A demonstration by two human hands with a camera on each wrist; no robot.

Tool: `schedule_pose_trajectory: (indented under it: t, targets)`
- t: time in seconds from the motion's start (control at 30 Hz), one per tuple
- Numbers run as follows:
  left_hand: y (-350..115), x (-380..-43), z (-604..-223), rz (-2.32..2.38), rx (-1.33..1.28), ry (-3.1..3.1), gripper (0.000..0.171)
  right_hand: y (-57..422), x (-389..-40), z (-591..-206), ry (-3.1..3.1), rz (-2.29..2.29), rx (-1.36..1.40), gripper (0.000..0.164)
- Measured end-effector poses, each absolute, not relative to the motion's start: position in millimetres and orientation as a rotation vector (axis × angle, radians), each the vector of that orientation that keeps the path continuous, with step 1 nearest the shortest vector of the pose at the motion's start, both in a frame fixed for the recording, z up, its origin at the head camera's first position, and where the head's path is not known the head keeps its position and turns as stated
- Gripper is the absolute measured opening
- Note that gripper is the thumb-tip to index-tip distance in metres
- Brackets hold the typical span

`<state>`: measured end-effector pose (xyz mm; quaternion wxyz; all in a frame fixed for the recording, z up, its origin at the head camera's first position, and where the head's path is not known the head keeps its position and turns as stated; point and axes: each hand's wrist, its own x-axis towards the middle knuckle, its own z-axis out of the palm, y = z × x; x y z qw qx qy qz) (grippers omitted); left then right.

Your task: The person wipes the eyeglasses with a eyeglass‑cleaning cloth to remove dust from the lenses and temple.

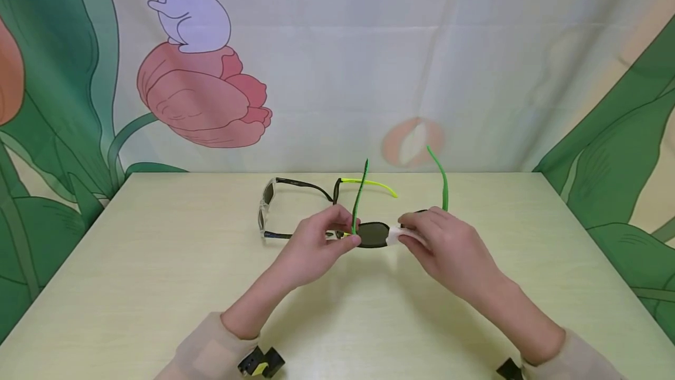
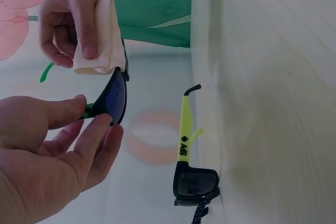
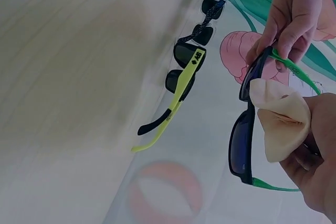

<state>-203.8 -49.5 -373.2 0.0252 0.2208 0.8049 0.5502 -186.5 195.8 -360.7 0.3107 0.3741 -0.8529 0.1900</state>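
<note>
Black-framed sunglasses (image 1: 373,236) with green temples are held up over the table, temples pointing up and away in the head view. My left hand (image 1: 320,246) pinches them at the hinge end between thumb and fingers. In my right hand (image 1: 460,246) is a folded whitish cloth (image 3: 283,124), pressed against the frame around the middle and the right-hand lens. The left wrist view shows the cloth (image 2: 107,40) wrapped over one lens, with the other, bluish lens (image 2: 115,98) bare beside my left fingers. The cloth and fingers hide part of the frame.
Behind my left hand, on the pale wooden table (image 1: 174,263), lie clear-framed sunglasses (image 1: 268,194) with dark temples. Close to their right are black sunglasses with yellow temples (image 3: 184,85). A printed curtain (image 1: 337,75) hangs along the table's back edge.
</note>
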Motion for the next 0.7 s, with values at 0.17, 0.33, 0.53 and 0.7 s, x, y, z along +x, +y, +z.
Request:
schedule_pose_trajectory:
  t: [0.17, 0.33, 0.53, 0.7]
  targets:
    - [-47, -203, -374, 1.695, 0.72, 2.476, 0.014, 190, -188, -359, -2.284, 0.643, 0.93, 0.017]
    - [-45, -201, -373, 1.679, 0.791, 2.454, 0.014, 182, -192, -359, -2.265, 0.723, 0.958, 0.016]
    - [-43, -201, -373, 1.7, 0.86, 2.406, 0.014, 175, -194, -362, -2.346, 0.678, 1.003, 0.014]
    - [-41, -197, -369, 1.705, 0.878, 2.4, 0.014, 174, -194, -362, -2.4, 0.696, 1.02, 0.014]
